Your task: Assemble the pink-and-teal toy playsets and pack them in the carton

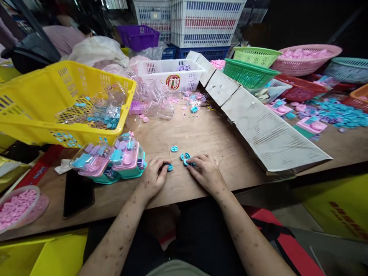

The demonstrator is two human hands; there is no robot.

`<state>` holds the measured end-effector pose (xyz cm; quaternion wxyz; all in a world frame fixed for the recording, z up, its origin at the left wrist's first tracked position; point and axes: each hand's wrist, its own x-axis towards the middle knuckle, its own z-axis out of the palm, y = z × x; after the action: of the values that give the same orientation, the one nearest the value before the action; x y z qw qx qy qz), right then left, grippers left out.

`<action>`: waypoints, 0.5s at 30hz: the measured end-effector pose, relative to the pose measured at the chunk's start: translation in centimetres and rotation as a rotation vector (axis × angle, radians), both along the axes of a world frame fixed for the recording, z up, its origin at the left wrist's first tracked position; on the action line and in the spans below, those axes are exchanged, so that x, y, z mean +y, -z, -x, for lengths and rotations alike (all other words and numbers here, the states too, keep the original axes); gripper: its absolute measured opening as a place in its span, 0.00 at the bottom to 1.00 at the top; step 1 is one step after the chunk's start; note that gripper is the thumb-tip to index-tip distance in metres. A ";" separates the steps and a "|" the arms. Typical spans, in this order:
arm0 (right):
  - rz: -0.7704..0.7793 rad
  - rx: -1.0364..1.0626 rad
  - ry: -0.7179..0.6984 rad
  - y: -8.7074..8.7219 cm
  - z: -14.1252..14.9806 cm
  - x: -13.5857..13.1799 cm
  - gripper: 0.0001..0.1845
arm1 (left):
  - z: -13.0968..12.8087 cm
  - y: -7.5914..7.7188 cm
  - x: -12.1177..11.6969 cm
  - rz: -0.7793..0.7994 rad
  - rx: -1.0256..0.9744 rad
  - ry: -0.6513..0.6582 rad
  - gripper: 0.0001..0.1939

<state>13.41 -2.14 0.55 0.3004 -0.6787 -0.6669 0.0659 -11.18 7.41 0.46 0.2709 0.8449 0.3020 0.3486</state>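
Wooden tabletop [189, 132], left hand [154, 175] and right hand [206, 171] curled at blue pieces [170, 167], cannot tell if gripping

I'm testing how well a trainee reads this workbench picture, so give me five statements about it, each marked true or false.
1. The left hand has its fingertips at a small blue piece. True.
2. The black phone lies to the right of both hands. False: it lies to the left of both.
3. The yellow basket contains clear plastic parts. True.
4. The round tub at lower left holds blue pieces. False: it holds pink pieces.
5. The white cardboard is left of the yellow basket. False: it is to the right.
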 end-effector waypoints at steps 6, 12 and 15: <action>0.011 0.016 0.011 -0.1 -0.1 0.0 0.17 | -1.4 -1.3 0.7 -0.069 0.014 -0.024 0.11; -0.001 -0.001 0.014 0.1 -0.1 0.1 0.11 | -6.3 -3.5 3.6 -0.053 0.341 0.121 0.07; -0.017 0.028 0.007 0.1 -0.1 0.0 0.12 | -7.1 -3.7 4.5 -0.030 0.427 0.105 0.02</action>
<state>13.52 -2.17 0.46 0.3158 -0.6776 -0.6607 0.0685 -4.07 11.88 4.11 0.2061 0.9181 0.3028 0.1513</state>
